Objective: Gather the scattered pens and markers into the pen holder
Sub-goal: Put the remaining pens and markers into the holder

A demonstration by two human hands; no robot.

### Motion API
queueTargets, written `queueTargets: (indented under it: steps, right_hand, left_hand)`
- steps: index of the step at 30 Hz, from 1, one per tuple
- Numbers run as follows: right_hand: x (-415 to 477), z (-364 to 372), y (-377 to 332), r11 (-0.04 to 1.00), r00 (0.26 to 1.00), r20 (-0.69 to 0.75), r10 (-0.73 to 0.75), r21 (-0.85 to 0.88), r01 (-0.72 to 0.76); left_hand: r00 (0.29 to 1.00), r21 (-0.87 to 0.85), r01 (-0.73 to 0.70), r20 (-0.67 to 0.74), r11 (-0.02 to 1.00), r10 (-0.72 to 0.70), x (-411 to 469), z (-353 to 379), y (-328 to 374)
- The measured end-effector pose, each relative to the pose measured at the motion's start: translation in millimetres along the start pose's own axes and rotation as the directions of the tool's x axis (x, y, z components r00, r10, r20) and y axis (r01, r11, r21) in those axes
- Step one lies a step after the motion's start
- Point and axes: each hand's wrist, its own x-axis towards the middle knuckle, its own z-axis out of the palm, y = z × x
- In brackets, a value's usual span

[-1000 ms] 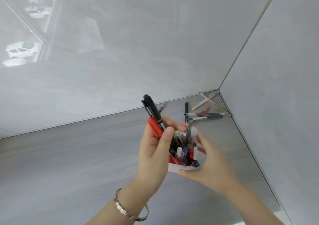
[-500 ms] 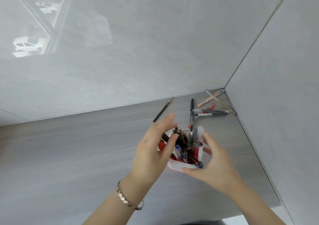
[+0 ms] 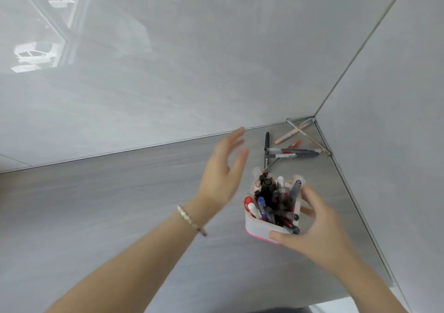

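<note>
Steadying the crowded pen holder (image 3: pixel 258 227) is the right hand (image 3: pixel 319 228); left hand (image 3: pixel 222 175) is spread, empty; corner pens (image 3: pixel 292 153) remain ungathered.

glossy grey tiled walls (image 3: pixel 192 60) meeting a grey countertop (image 3: pixel 96 204): likely a home.

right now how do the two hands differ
The left hand is open, fingers spread, raised off the table and holding nothing; the right hand is wrapped around the pen holder, steadying it. The left wrist wears a bracelet; the right shows none. Both are bare.
</note>
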Motion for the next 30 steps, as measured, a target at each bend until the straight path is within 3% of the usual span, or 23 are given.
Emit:
queueTargets:
  steps: [2,4,7,11,14,16,18,20,23,26,30]
  right_hand:
    - [5,-5,1,0.999,0.999,-0.033,-0.005,-0.032,0.004]
    - [10,-11,0,0.998,0.997,-0.068,-0.020,-0.059,0.016]
    - [16,-19,3,0.998,0.994,-0.112,-0.011,-0.069,0.003]
    - [19,-22,11,0.999,0.992,-0.118,0.036,-0.022,-0.039]
    - [21,-21,16,0.998,0.992,-0.105,0.068,-0.008,-0.069]
    - [22,-20,18,0.996,0.991,-0.107,0.078,-0.023,-0.081]
    - [21,-18,17,0.996,0.991,-0.106,0.079,-0.037,-0.083]
    - [21,-15,15,0.995,0.991,-0.103,0.081,-0.047,-0.086]
    - [22,-7,8,0.995,0.995,-0.079,0.067,-0.064,-0.073]
    - [20,4,-2,0.996,0.999,-0.036,0.011,-0.091,-0.014]
    - [9,20,-11,0.984,0.998,0.051,-0.047,-0.169,0.055]
  left_hand:
    - [0.975,0.205,0.212,-0.109,0.956,-0.192,36,-2,-25]
    - [0.947,0.451,0.318,-0.105,0.834,-0.304,64,-4,-50]
    - [0.949,0.698,0.256,-0.048,0.668,-0.313,89,-2,-76]
    - [0.964,0.801,0.135,0.029,0.583,-0.263,107,9,-92]
    - [0.949,0.848,0.123,0.052,0.515,-0.312,105,9,-94]
    - [0.943,0.776,0.191,0.025,0.601,-0.332,96,4,-82]
    - [0.966,0.565,0.239,-0.059,0.790,-0.250,79,-2,-56]
    - [0.981,0.284,0.170,-0.145,0.944,-0.133,53,-10,-20]
    - [0.991,-0.035,-0.071,-0.118,0.997,0.067,2,-21,30]
    - [0.974,0.064,-0.228,-0.002,0.972,0.228,-39,-23,37]
    - [0.990,0.123,-0.133,-0.034,0.983,0.138,-64,-25,21]
